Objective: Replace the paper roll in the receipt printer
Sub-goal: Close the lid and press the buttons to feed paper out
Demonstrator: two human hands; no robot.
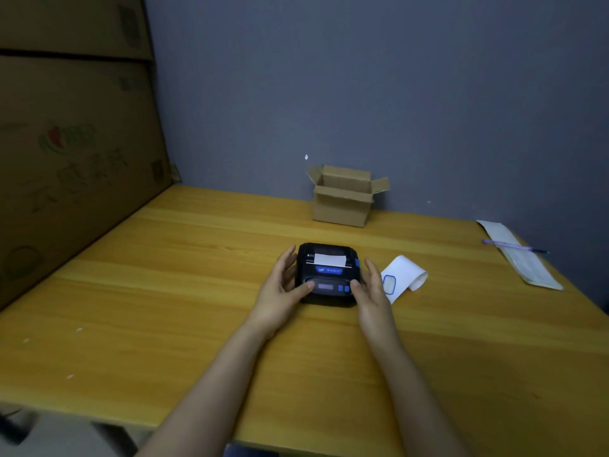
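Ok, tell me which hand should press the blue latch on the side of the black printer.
Right hand: the blue latch sits on the black receipt printer's right side, beside its fingers; the left hand is opposite.

The printer label's print is too small to read.

Two bare forearms ran up from the bottom edge. No sleeves, cuffs, watch, or bands were on either arm below the fingers. Left hand: no rings or gloves; nails short, unpainted as far as the blur allowed. Right hand: likewise bare, fingers slim, nails hard to make out.
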